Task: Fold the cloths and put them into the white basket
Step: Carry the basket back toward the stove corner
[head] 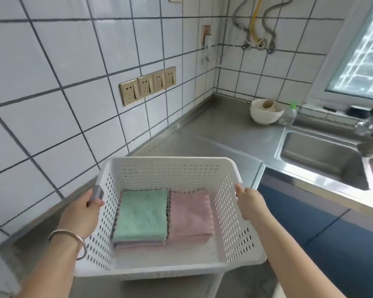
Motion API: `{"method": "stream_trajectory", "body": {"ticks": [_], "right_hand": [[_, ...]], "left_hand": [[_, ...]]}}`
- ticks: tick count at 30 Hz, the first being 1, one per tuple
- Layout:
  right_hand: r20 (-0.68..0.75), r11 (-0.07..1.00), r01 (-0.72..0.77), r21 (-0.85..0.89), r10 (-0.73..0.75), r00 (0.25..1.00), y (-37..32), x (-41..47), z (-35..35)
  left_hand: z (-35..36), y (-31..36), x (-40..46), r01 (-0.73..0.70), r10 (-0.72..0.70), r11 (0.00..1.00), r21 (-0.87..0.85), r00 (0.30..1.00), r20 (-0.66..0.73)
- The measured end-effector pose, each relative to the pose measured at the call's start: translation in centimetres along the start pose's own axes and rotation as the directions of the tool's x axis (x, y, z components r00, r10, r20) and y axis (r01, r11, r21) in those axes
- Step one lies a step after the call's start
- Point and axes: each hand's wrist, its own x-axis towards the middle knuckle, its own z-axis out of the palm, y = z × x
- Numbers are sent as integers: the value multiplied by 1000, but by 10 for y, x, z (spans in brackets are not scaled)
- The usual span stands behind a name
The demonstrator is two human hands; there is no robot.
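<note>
A white perforated basket (166, 163) is held up in front of me over the steel counter. Inside it lie two folded stacks side by side: a green cloth (141, 211) on top of the left stack, with pink and grey cloths under it, and a pink cloth (190, 214) on the right. My left hand (82, 211) grips the basket's left rim by a grey handle piece. My right hand (249, 204) grips the right rim. A metal bangle sits on my left wrist.
The steel counter (220, 134) runs to the corner of a tiled wall with a row of sockets (148, 84). A white bowl (266, 111) and a small bottle (289, 115) stand near the sink (323, 155) at the right. Blue cabinet fronts lie below.
</note>
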Motion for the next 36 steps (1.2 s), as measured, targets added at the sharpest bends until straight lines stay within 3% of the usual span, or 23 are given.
{"method": "stream_trajectory", "body": {"ticks": [4, 6, 9, 16, 19, 24, 29, 36], "right_hand": [[-124, 986, -131, 106, 144, 982, 54, -42, -51], [-188, 990, -135, 38, 140, 972, 82, -63, -77], [-263, 988, -128, 90, 148, 953, 120, -90, -106], [-368, 918, -342, 200, 393, 843, 218, -185, -160], [-419, 881, -399, 255, 472, 775, 251, -238, -170], [-477, 761, -475, 442, 648, 594, 289, -319, -167], [-486, 615, -486, 620, 788, 377, 331, -416, -145], [-477, 465, -508, 725, 871, 117, 391, -539, -141]], "left_hand": [[32, 33, -32, -116, 109, 992, 58, 988, 111], [51, 47, -59, -148, 142, 989, 19, 974, 174], [73, 58, -87, -182, 187, 982, -44, 957, 223], [129, 97, -163, -352, 320, 936, 1, 852, 414], [151, 110, -198, -460, 398, 888, -15, 750, 529], [181, 126, -244, -625, 482, 780, -15, 586, 651], [215, 140, -311, -746, 516, 658, -102, 349, 782], [242, 126, -433, -831, 558, 486, -272, 55, 828]]}}
